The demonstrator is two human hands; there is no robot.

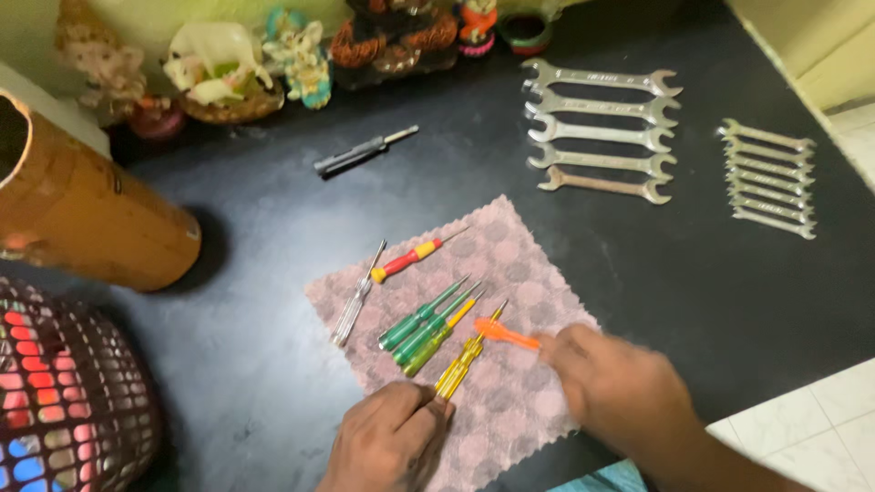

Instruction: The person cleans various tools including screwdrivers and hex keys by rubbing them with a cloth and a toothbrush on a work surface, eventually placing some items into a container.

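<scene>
My left hand [387, 437] pinches the butt of the yellow screwdriver [465, 360], which lies on the pink cloth [519, 264] with its tip pointing up and away from the grip. My right hand [615, 387] holds the orange screwdriver [506, 334] by one end — its free end touches the yellow one's shaft. Just left of the left-hand grip lie three green screwdrivers [424, 323], then a clear one [355, 296] on the cloth's edge; a red one [410, 259] lies beyond them. Well beyond the right hand — two rows of wrenches [597, 132] on the black table [255, 210].
</scene>
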